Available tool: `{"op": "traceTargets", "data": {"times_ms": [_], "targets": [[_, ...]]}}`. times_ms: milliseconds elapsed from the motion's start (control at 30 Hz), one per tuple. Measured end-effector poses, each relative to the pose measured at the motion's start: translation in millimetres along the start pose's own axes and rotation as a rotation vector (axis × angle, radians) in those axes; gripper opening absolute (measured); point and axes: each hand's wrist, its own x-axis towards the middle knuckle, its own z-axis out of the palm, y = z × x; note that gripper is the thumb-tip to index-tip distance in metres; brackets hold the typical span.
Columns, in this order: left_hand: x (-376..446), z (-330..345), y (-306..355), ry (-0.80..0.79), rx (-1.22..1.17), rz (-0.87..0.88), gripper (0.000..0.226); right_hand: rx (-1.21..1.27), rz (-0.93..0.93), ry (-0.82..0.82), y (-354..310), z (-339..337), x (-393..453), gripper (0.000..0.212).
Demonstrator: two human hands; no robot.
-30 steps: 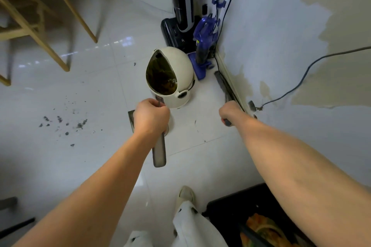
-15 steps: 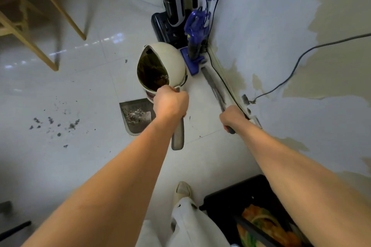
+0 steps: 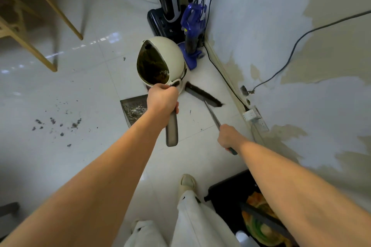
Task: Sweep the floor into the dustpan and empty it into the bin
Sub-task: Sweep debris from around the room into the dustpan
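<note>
**Dustpan at the bin, broom to the right**

We saw the left hand (image 3: 162,102) wrapped tightly round the grey handle of the dustpan (image 3: 134,108), fingers curled fully about it, with the lower end of the handle jutting out below the fist. The pan itself sat low over the white tiled floor (image 3: 84,86), just in front of the bin and to the left of the hand, and it carried a heap of grey dust and crumbs. The cream dome-topped bin (image 3: 163,60) stood directly beyond the knuckles, its dark opening turned towards us with rubbish visible inside; whether the hand touched the bin's rim we could not tell.

The right hand (image 3: 228,138) was closed round the thin handle of the broom (image 3: 202,95), whose dark bristle head lay on the floor to the right of the bin, near the skirting. A scatter of dark debris (image 3: 58,124) lay on the tiles well to the left, apart from the pan.

Behind the bin, a black and white upright vacuum (image 3: 166,4) and a blue upright vacuum (image 3: 193,26) stood against the wall. A white power strip (image 3: 250,115) sat by the skirting. A black crate (image 3: 226,192) lay at lower right. We could read no brand or label anywhere.
</note>
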Motion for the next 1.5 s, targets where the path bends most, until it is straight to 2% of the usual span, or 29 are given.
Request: {"op": "traceTargets", "data": {"times_ms": [133, 333, 500, 667, 833, 1033, 1167, 1467, 1500], "targets": [[-18.3, -30.3, -24.0, 0.071, 0.113, 0.046, 0.026, -0.008, -0.015, -0.029, 5.3, 36.1, -36.1, 0.031], [-70.8, -78.7, -60.0, 0.052, 0.095, 0.111, 0.025, -0.157, -0.038, -0.11, -6.9, 128.3, -102.2, 0.025], [-114.7, -119.4, -87.1, 0.017, 0.097, 0.165, 0.024, -0.129, -0.01, -0.039, 7.0, 152.7, -126.5, 0.032], [-141.6, -139.0, -111.6, -0.042, 0.122, 0.18, 0.025, -0.007, 0.012, 0.068, 26.7, 171.7, -157.4, 0.024], [-142.9, -124.4, -118.0, -0.001, 0.085, 0.167, 0.025, 0.061, 0.128, 0.169, 51.4, 140.2, -125.5, 0.028], [-145.7, -77.2, -119.1, -0.01, 0.057, 0.161, 0.021, 0.029, 0.102, 0.27, 81.5, 100.6, -79.0, 0.027], [-146.5, -44.0, -125.4, -0.032, 0.072, 0.15, 0.019, -0.01, 0.11, 0.234, 107.0, 90.1, -57.7, 0.029], [-149.2, -3.0, -114.4, -0.134, 0.094, 0.168, 0.017, -0.211, 0.136, 0.104, 154.2, 86.0, -88.0, 0.036], [-151.1, 0.1, -115.6, -0.149, 0.115, 0.169, 0.017, -0.157, 0.158, 0.059, 155.1, 86.0, -97.8, 0.033]]}}
